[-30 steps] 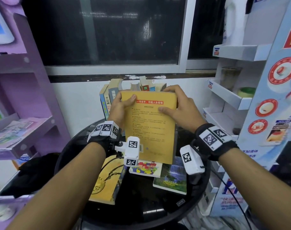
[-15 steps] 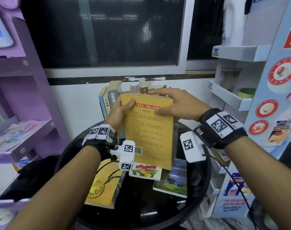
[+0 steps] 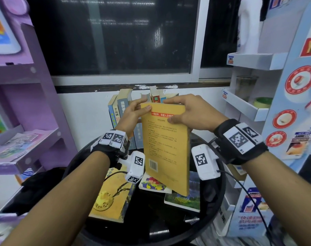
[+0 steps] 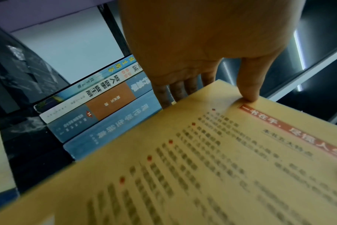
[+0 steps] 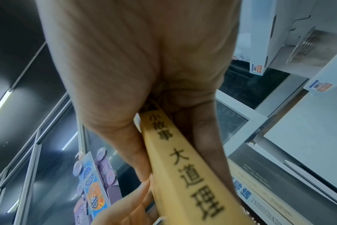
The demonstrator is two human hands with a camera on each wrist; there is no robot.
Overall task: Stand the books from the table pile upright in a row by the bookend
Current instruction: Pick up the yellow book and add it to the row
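Yellow book held upright above the round black table, back cover toward camera, just in front of the standing row of books. Left hand pinching top left corner, thumb on cover. Right hand gripping top right edge at spine. Three books flat on table below.
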